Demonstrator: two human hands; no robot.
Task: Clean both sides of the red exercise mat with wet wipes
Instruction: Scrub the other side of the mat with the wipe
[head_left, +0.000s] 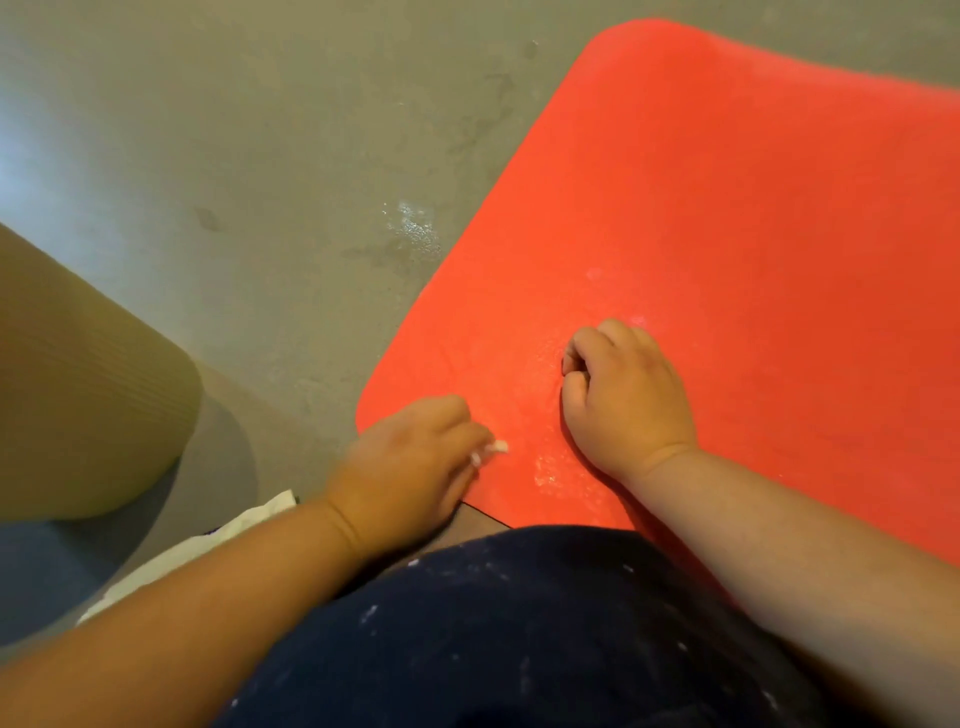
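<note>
- The red mat (727, 234) lies flat on the grey floor (234, 156), with its near-left corner just in front of you.
- Your left hand (410, 457) rests on that corner, fingers curled around a small white wipe (493, 449).
- Your right hand (623, 395) is closed into a fist on the mat, nothing showing in it, beside a wet patch (550, 473).
- A tan ribbed object (78, 389) stands on the floor at your left.

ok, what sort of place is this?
Likely an indoor utility or workshop-type space, not certain: bare grey concrete floor with stains, red exercise mat laid directly on it, ribbed tan object alongside.
</note>
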